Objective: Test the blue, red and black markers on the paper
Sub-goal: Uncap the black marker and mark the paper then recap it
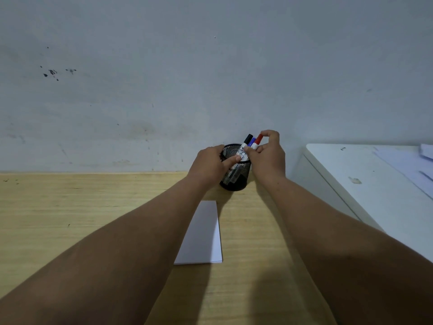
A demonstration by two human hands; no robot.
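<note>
A black mesh pen cup (234, 178) stands on the wooden table near the wall. Three markers stick out of it: black-capped (248, 139), blue-capped (252, 141) and red-capped (259, 138). My left hand (209, 166) wraps the cup's left side, thumb across its front rim. My right hand (268, 152) is at the markers, fingers pinching the red marker, index finger on its cap. A white sheet of paper (203, 235) lies on the table in front of the cup, partly hidden by my left forearm.
The grey wall (210, 78) rises right behind the cup. A white cabinet (365, 184) with loose papers (412, 165) on top stands at the right, higher than the table. The wooden table (70, 207) stretches out to the left.
</note>
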